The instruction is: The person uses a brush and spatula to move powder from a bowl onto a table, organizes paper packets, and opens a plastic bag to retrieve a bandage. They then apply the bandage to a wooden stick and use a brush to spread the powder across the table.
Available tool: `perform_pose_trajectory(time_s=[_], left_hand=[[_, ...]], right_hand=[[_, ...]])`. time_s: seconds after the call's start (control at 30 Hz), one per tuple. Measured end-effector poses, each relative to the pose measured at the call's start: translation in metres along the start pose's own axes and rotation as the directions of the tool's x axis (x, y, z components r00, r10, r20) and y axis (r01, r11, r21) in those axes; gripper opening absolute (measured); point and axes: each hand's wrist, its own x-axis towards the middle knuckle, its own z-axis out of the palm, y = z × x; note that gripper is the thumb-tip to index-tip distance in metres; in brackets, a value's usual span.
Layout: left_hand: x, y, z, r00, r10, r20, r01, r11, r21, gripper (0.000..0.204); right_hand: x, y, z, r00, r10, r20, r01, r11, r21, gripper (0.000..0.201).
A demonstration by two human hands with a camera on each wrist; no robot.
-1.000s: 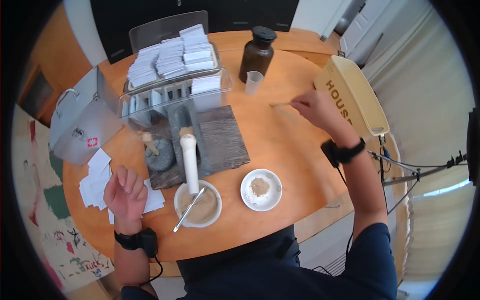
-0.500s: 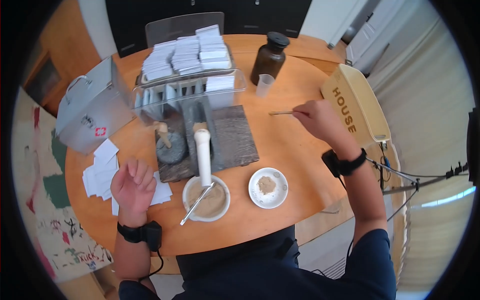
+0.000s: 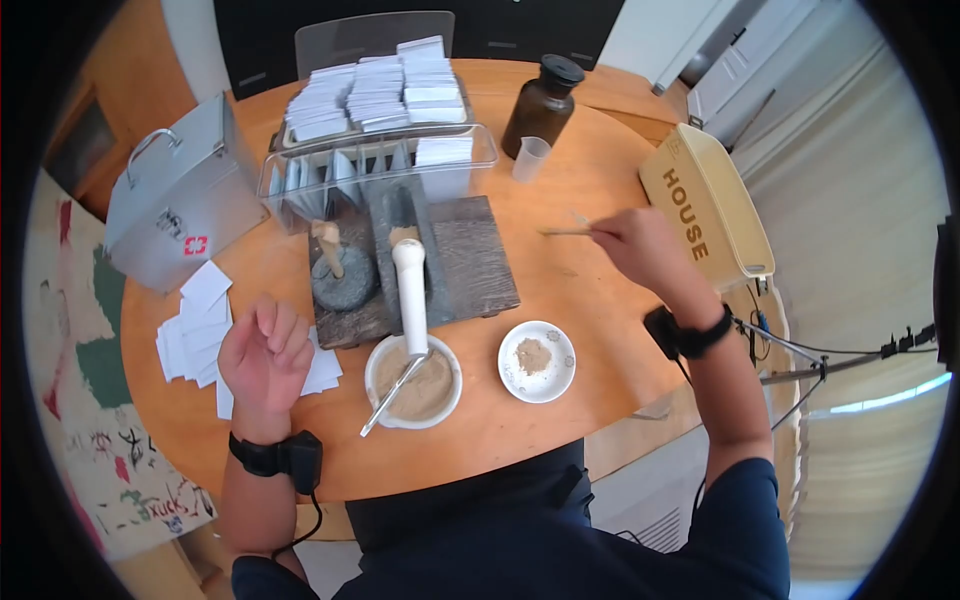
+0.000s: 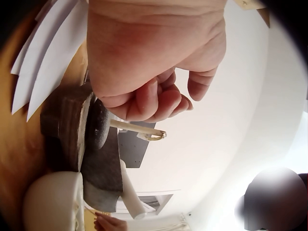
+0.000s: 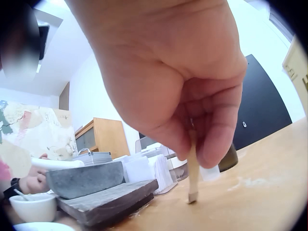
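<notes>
My right hand [image 3: 645,250] pinches the slim wooden handle of a small brush [image 5: 193,173] between thumb and fingers. Its flat tip is right at the tabletop, close to pale smudges in the right wrist view. The left hand [image 3: 265,355] hovers by loose white papers [image 3: 205,325], fingers loosely curled, holding nothing. Between the hands stand a white mortar [image 3: 456,390] of tan powder with a metal spoon [image 3: 385,405] across it, and a white dish [image 3: 515,382] with a small powder heap. A white pestle [image 3: 411,300] leans from a grey stone trough [image 3: 436,275] over the mortar's rim.
A dark wooden board [image 3: 480,260] carries the trough and a round stone with a wooden handle [image 3: 345,282]. Behind are racks of white packets [image 3: 375,95], a brown bottle [image 3: 540,110] and a plastic cup [image 3: 530,160]. A metal case [image 3: 180,210] and a yellow bin [image 3: 715,200] flank them.
The head view has shifted a little. My right hand has drawn the brush across the tabletop toward me, away from the plastic cup. My left hand stays near the papers.
</notes>
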Motion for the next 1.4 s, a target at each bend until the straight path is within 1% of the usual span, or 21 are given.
perform_pose_trajectory(time_s=[0.03, 0.1, 0.23, 0.37, 0.43, 0.47, 0.53, 0.57, 0.63, 0.77, 0.83, 0.87, 0.9, 0.97, 1.0, 1.03, 1.13, 1.17, 1.23, 1.37, 1.4], left_hand=[[-0.002, 0.001, -0.001, 1.0, 0.008, -0.008, -0.008, 1.0, -0.003, 0.023], [0.0, -0.001, 0.0, 1.0, 0.002, 0.001, -0.002, 1.0, -0.008, 0.023], [0.003, -0.001, -0.001, 0.999, -0.016, 0.033, 0.016, 1.0, 0.004, 0.023], [0.002, -0.001, 0.003, 1.0, -0.001, 0.029, 0.001, 1.0, 0.0, 0.022], [-0.001, 0.0, 0.004, 1.0, 0.016, 0.001, -0.016, 1.0, -0.005, 0.022], [0.0, 0.0, 0.004, 1.0, 0.013, -0.001, -0.013, 1.0, -0.01, 0.022], [-0.001, -0.001, 0.003, 1.0, 0.0, 0.004, 0.0, 1.0, -0.022, 0.023], [0.0, -0.001, 0.001, 1.0, -0.005, 0.018, 0.005, 1.0, 0.003, 0.022], [0.001, -0.001, -0.001, 0.999, -0.019, 0.033, 0.019, 1.0, 0.025, 0.022], [0.002, -0.001, -0.001, 1.0, -0.007, 0.016, 0.007, 1.0, 0.019, 0.023], [0.001, -0.001, 0.0, 1.0, -0.012, 0.02, 0.012, 1.0, 0.017, 0.022], [0.001, -0.001, 0.001, 1.0, -0.008, 0.021, 0.008, 1.0, 0.02, 0.022], [0.001, -0.002, 0.001, 1.0, -0.007, 0.025, 0.006, 1.0, 0.022, 0.022], [0.003, -0.002, 0.0, 0.999, -0.02, 0.04, 0.019, 1.0, 0.012, 0.022], [0.002, -0.001, -0.001, 0.999, -0.012, 0.044, 0.012, 1.0, 0.006, 0.021], [0.002, -0.001, -0.001, 0.999, -0.006, 0.038, 0.006, 1.0, 0.003, 0.021], [0.0, 0.001, 0.0, 1.0, 0.007, 0.011, -0.007, 1.0, -0.004, 0.021], [0.0, 0.001, 0.001, 1.0, 0.007, 0.014, -0.007, 1.0, -0.007, 0.021], [0.002, -0.002, 0.003, 0.999, -0.017, 0.028, 0.017, 1.0, -0.016, 0.021], [0.004, -0.001, 0.0, 0.998, -0.023, 0.059, 0.022, 1.0, 0.014, 0.021], [0.003, -0.001, 0.0, 0.999, -0.02, 0.05, 0.019, 1.0, 0.019, 0.021]], right_hand=[[-0.002, 0.0, 0.001, 1.0, -0.009, 0.008, 0.009, 1.0, -0.001, 0.013], [-0.013, -0.004, -0.009, 0.989, 0.108, -0.104, -0.091, 0.983, 0.159, 0.014], [0.008, -0.014, 0.016, 0.993, 0.023, -0.117, 0.016, 0.946, 0.325, 0.021], [0.004, -0.017, 0.027, 0.999, 0.026, -0.04, -0.017, 0.977, 0.211, 0.021], [-0.013, -0.001, 0.022, 0.987, 0.147, -0.061, -0.144, 0.988, 0.051, 0.019], [-0.018, 0.002, 0.017, 0.99, 0.135, -0.051, -0.133, 0.99, 0.048, 0.019], [-0.032, 0.004, 0.004, 0.909, 0.401, 0.11, -0.416, 0.881, 0.226, 0.015], [-0.037, 0.001, -0.001, 0.907, 0.408, 0.107, -0.422, 0.879, 0.221, 0.015], [-0.051, -0.006, -0.006, 0.891, 0.445, 0.09, -0.447, 0.822, 0.354, 0.013], [-0.078, -0.015, 0.0, 0.909, 0.382, 0.166, -0.417, 0.832, 0.367, 0.013], [-0.082, -0.011, 0.009, 0.944, 0.324, 0.066, -0.33, 0.939, 0.097, 0.013], [-0.082, 0.003, 0.018, 0.959, 0.281, -0.032, -0.282, 0.96, -0.005, 0.012], [-0.083, 0.011, 0.019, 0.955, 0.294, -0.032, -0.294, 0.956, -0.007, 0.012], [-0.084, 0.02, 0.018, 0.929, 0.37, -0.026, -0.358, 0.913, 0.197, 0.012], [-0.09, 0.016, 0.013, 0.92, 0.39, 0.025, -0.382, 0.884, 0.269, 0.012], [-0.1, 0.011, 0.009, 0.923, 0.384, 0.03, -0.378, 0.887, 0.266, 0.012], [-0.123, -0.009, -0.002, 0.926, 0.332, 0.18, -0.363, 0.914, 0.182, 0.012], [-0.122, -0.006, 0.003, 0.925, 0.334, 0.181, -0.365, 0.913, 0.182, 0.012], [-0.121, 0.008, 0.017, 0.954, 0.295, 0.053, -0.297, 0.954, 0.038, 0.012], [-0.106, 0.023, 0.017, 0.935, 0.354, -0.03, -0.344, 0.923, 0.171, 0.012], [-0.112, 0.019, 0.01, 0.958, 0.282, -0.041, -0.269, 0.943, 0.197, 0.011]])
